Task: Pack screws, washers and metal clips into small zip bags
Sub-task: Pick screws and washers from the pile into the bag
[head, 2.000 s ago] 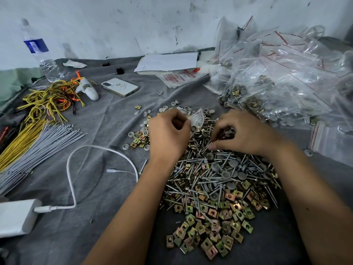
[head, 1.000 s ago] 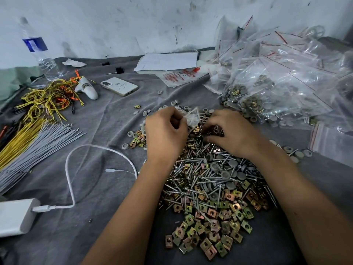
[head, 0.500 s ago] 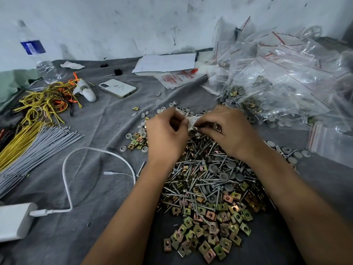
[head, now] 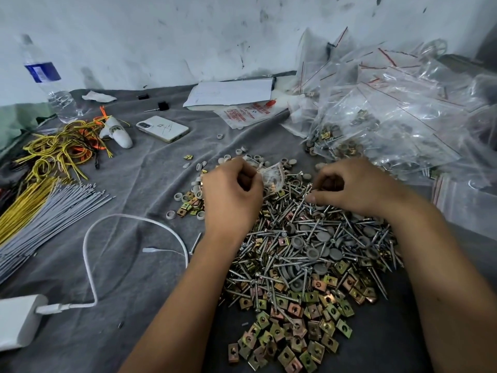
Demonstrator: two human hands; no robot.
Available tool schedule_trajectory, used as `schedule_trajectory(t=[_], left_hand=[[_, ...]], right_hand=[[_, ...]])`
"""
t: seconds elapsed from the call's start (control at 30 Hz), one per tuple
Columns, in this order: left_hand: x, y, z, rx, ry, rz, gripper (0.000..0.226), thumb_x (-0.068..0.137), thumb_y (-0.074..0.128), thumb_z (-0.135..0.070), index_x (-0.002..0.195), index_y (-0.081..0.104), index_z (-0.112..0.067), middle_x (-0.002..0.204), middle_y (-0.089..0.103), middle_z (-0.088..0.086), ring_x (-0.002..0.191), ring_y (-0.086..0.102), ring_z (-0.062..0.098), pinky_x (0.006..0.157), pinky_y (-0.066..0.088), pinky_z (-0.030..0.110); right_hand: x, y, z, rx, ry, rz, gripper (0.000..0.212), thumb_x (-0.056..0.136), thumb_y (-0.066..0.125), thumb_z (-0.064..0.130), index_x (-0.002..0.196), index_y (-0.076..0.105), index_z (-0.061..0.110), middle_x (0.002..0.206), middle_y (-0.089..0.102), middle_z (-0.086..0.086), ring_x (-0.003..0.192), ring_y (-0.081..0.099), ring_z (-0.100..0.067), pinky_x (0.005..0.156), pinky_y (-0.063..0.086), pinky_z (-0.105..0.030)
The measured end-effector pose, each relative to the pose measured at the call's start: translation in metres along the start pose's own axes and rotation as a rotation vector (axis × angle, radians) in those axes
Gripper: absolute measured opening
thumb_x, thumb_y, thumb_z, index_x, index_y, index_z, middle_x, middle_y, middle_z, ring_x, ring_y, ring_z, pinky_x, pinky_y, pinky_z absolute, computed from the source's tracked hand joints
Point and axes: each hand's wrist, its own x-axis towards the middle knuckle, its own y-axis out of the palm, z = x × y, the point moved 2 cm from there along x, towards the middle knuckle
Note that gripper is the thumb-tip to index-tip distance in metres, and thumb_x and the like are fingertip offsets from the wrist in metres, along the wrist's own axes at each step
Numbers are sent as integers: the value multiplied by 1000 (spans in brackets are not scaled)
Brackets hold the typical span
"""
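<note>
Mixed pile (head: 309,254) of hardware is spreading over the grey cloth (head: 129,216): dense, loose, likely shifting when raked, so best picked piece by piece. Screws (head: 301,208) are looking thin, hard and slippery; taking them by the shank seems safest. The left hand (head: 231,195) is pinching a small zip bag (head: 271,175), flimsy and light, at its mouth just above the pile. The right hand (head: 355,187), at the bag half a second ago, is now reaching into the screws, fingers curling; contents unclear.
</note>
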Motion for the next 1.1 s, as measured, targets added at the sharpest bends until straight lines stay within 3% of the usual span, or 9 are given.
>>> schedule_trajectory(t=[0.1, 0.23, 0.33, 0.43, 0.53, 0.63, 0.9, 1.0, 1.1], left_hand=[[0, 0, 0, 0, 3, -2, 19, 85, 73, -5, 71, 67, -16, 58, 61, -8, 54, 58, 12, 50, 48, 26], [0, 1, 1, 4, 12, -1, 20, 85, 74, -6, 70, 66, -17, 57, 61, -9, 53, 58, 12, 48, 47, 22], [0, 1, 0, 9, 31, 3, 19, 85, 74, -6, 71, 67, -16, 57, 61, -9, 54, 58, 12, 49, 47, 23], [-1, 0, -2, 4, 40, 5, 19, 85, 75, -6, 71, 68, -16, 57, 60, -10, 56, 59, 11, 49, 44, 18], [-1, 0, -3, 3, 30, 9, 18, 85, 75, -6, 71, 68, -16, 57, 61, -10, 57, 61, 12, 49, 44, 16], [-1, 0, -3, 1, 31, 19, 18, 85, 75, -7, 72, 68, -17, 57, 61, -11, 58, 61, 11, 49, 43, 15], [-1, 1, -3, 8, 28, 26, 17, 86, 75, -8, 72, 68, -17, 57, 61, -10, 56, 60, 11, 50, 47, 22], [-1, 1, -2, 4, 26, 26, 18, 86, 75, -8, 72, 68, -17, 56, 61, -10, 55, 60, 11, 49, 46, 20], [-1, 1, -2, 5, 19, 24, 19, 86, 75, -9, 72, 67, -19, 56, 61, -10, 54, 60, 11, 49, 46, 21]], right_hand=[[2, 3, 4, 31, -24, 2, 20, 80, 80, 50, 82, 74, 31, 81, 71, 11, 73, 65, -2, 70, 53, -28], [6, 6, 7, -36, -73, -50, 15, 92, 73, 38, 83, 75, 25, 97, 76, 0, 86, 70, -15, 83, 56, -37], [8, 6, 8, -14, -116, -151, 25, 97, 68, 33, 72, 69, 30, 69, 70, 11, 55, 58, -3, 57, 47, -29], [7, 7, 9, 50, -125, -112, 18, 89, 71, 45, 80, 74, 30, 61, 63, 13, 54, 57, 2, 52, 37, -23], [4, 10, 9, 105, -112, 46, 40, 70, 69, 72, 82, 72, 34, 71, 65, 17, 62, 59, 1, 58, 40, -23], [6, 9, 5, 130, -104, 71, 46, 62, 70, 77, 85, 70, 37, 74, 65, 11, 64, 60, -5, 59, 47, -28], [8, 18, 12, 78, -225, 56, 44, 75, 84, 52, 112, 63, 44, 88, 63, 16, 81, 59, 3, 64, 44, -22], [8, 18, 13, 56, -235, 4, 34, 78, 86, 40, 106, 66, 40, 83, 65, 19, 76, 62, 2, 63, 47, -19], [9, 20, 15, 61, -259, -67, 14, 83, 82, 27, 92, 75, 35, 73, 65, 24, 75, 63, 12, 62, 44, -6]])
